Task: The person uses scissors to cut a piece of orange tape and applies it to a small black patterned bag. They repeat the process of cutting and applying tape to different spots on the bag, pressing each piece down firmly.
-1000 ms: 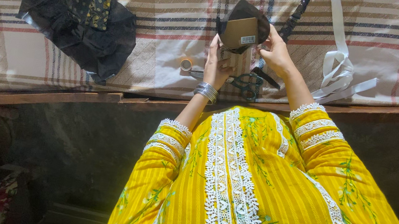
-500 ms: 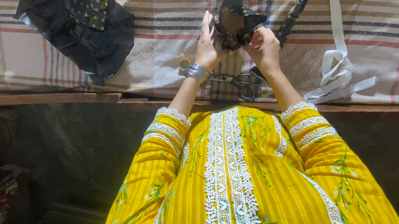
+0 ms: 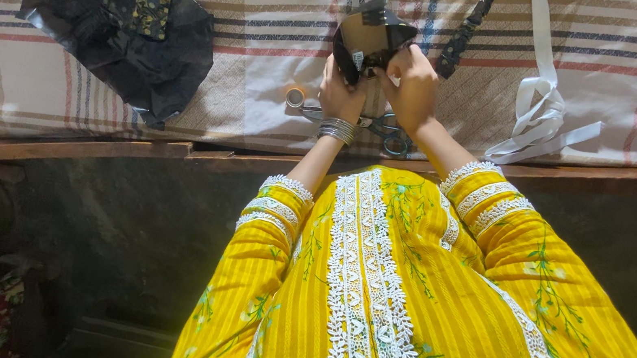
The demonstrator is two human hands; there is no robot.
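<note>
A small piece of brown card wrapped in black fabric is held up over the striped bed cover. My left hand grips its lower left side, with silver bangles on the wrist. My right hand pinches its right edge, fingers curled over the black fabric. Just below my hands, a pair of scissors with teal handles lies flat on the cover. A small roll of tape sits to the left of my left wrist.
A heap of black fabric with yellow dots lies at the upper left. A white ribbon trails down at the right, beside a black strap. The wooden bed edge runs across below; my yellow dress fills the foreground.
The card and fabric piece has been turned in my hands and held slightly farther out over the cover. Both hands have kept their grip throughout.
</note>
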